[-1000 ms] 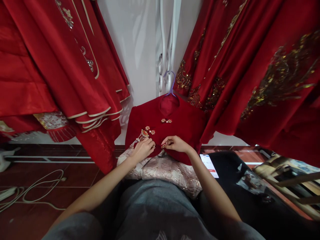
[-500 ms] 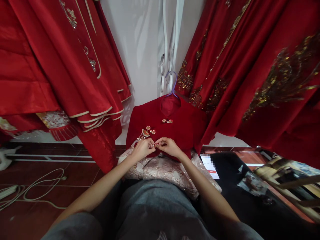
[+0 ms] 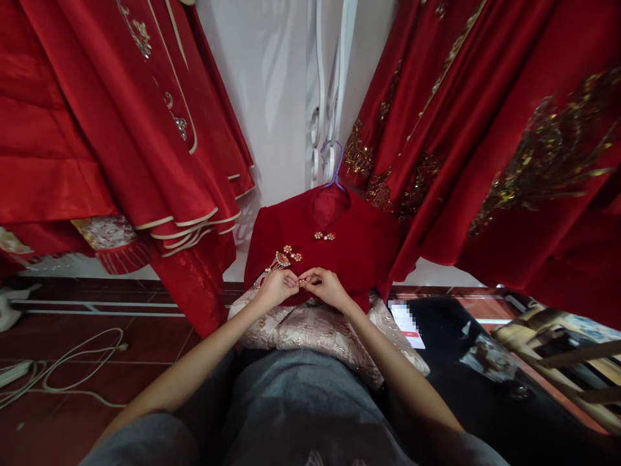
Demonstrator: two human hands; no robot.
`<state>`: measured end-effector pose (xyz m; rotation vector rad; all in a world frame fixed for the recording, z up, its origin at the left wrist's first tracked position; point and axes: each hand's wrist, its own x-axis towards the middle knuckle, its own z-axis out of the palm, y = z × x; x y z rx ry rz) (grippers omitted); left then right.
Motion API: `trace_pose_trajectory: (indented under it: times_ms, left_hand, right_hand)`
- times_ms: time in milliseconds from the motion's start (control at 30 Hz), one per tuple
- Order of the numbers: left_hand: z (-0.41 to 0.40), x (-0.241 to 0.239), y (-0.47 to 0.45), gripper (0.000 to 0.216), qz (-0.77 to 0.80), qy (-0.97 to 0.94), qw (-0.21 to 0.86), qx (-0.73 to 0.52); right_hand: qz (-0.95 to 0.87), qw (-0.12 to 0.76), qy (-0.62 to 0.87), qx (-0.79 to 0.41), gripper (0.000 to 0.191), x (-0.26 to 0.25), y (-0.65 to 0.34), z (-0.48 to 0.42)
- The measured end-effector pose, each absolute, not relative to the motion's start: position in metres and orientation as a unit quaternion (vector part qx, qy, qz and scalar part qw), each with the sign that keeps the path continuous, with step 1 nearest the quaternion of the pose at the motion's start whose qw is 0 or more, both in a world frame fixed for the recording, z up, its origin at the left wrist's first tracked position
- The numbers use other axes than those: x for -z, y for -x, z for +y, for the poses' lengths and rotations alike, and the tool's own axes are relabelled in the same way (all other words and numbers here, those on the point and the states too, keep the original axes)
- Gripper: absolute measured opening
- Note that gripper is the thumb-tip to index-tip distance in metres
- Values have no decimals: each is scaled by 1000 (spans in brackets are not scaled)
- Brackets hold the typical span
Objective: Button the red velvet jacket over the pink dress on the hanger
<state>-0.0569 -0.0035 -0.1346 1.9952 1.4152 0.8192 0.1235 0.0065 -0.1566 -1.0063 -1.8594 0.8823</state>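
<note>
A dark red garment (image 3: 369, 243) on a purple hanger (image 3: 336, 169) lies across my lap over a pale pink brocade cloth (image 3: 310, 329). Low on its front, my left hand (image 3: 277, 287) and my right hand (image 3: 326, 286) meet, fingertips pinched together on a small beaded fastener (image 3: 301, 282) that they mostly cover. Above my left hand sits a fan-shaped brooch (image 3: 281, 259) with hanging pearls, beside flower-shaped beads (image 3: 292, 253). Another jewelled flower fastener (image 3: 325, 235) is fixed below the collar.
Red gowns hang at left (image 3: 160, 129) and right (image 3: 485, 129). On the black surface (image 3: 436, 362) to my right lie a phone with a lit screen (image 3: 406, 325) and a clear plastic bag (image 3: 490, 359). A white cable (image 3: 82, 356) coils on the tiled floor at left.
Both hands stay at the same fastener, with only slight shifts of the fingers. The garment and the things around it look unchanged.
</note>
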Motion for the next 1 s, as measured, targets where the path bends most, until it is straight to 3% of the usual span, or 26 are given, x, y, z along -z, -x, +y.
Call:
trace_pose_trajectory:
  times_ms: [267, 600, 1000]
  left_hand:
    - [-8, 136, 54, 11, 539, -760, 209, -296]
    - [-1, 141, 56, 12, 524, -713, 308, -351]
    - [-2, 138, 58, 7, 539, -705, 312, -341]
  right_hand:
    - [-746, 401, 400, -350, 18, 157, -126, 8]
    - [-731, 418, 427, -330, 14, 158, -123, 8]
    - [-720, 439, 417, -339, 14, 159, -120, 6]
